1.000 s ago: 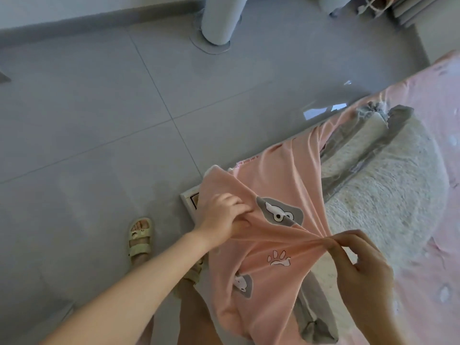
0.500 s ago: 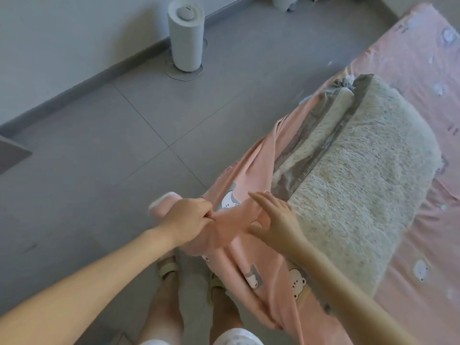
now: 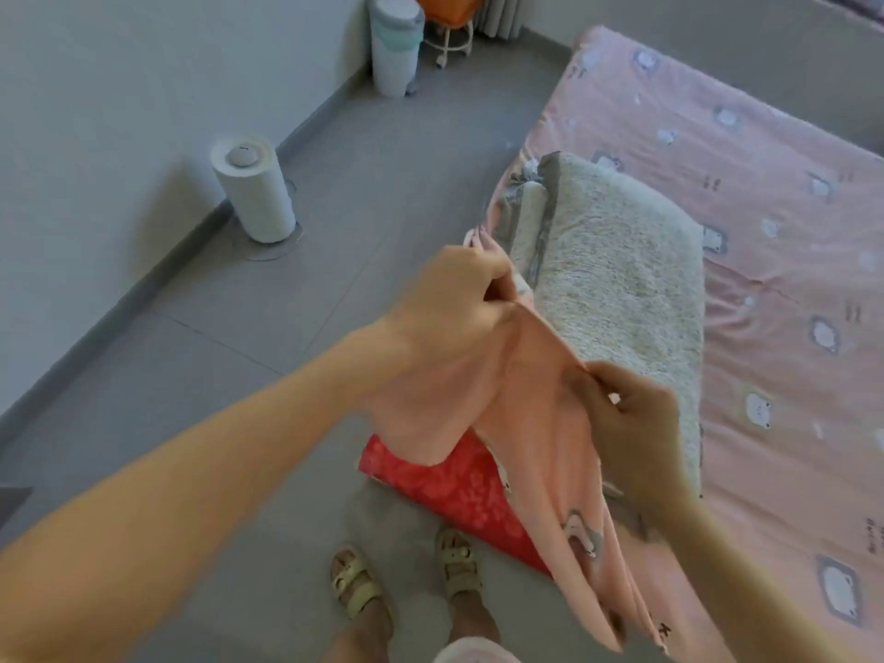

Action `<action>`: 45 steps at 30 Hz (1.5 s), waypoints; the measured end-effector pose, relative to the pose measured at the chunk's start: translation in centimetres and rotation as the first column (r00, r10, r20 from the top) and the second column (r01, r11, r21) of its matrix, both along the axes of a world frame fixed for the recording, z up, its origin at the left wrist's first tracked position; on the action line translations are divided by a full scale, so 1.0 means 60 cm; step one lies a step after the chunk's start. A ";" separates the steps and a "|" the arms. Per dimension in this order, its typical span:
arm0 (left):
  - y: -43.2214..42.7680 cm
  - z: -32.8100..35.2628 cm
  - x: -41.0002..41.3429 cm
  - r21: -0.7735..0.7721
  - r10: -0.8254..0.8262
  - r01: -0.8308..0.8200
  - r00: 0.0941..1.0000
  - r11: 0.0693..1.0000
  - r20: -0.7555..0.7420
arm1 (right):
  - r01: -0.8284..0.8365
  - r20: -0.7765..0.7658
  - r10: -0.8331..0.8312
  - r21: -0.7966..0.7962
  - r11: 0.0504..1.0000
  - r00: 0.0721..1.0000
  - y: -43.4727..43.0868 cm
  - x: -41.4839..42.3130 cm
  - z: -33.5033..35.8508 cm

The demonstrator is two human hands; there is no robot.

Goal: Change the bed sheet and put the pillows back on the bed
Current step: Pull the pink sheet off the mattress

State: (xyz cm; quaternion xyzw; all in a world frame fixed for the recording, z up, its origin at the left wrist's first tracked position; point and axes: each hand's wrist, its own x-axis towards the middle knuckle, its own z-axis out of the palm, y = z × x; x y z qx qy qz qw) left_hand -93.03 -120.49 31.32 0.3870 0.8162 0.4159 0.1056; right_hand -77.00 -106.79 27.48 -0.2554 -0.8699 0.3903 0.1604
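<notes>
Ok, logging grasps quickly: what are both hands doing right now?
Left hand: grips the pink bear-print pillowcase.
Right hand: pinches the same pillowcase.

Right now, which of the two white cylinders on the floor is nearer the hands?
The plain cylinder with the grey cap; the banded cylinder stands farther off.

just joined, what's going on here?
A person is handling a pink bear-print cover at the near end of a fuzzy cream pillow. The left hand grips a bunch of the cover; the right hand pinches its edge. The pillow lies on the pink bed sheet. A red box sits on the floor beneath.
</notes>
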 end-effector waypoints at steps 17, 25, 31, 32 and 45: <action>0.046 -0.037 -0.034 -0.601 -0.158 0.129 0.987 0.788 0.005 | -0.104 0.605 -0.062 0.236 0.966 0.794 0.170 -0.026 -0.089; -0.047 -0.048 -0.148 -0.556 0.019 0.023 0.997 0.831 0.069 | -0.219 0.708 -0.077 0.318 0.923 0.702 0.152 -0.138 -0.099; -0.114 -0.044 -0.303 -0.504 -0.033 0.077 0.995 0.860 0.095 | -0.114 0.592 -0.112 0.332 0.936 0.798 0.072 -0.320 -0.069; -0.130 -0.037 -0.334 -0.494 -0.040 0.083 0.994 0.865 0.097 | -0.079 0.578 -0.125 0.315 0.946 0.806 0.056 -0.351 -0.062; -0.170 -0.010 -0.686 -0.404 -0.076 0.102 0.994 0.909 0.081 | 0.121 0.438 -0.204 0.211 0.970 0.875 -0.036 -0.641 -0.005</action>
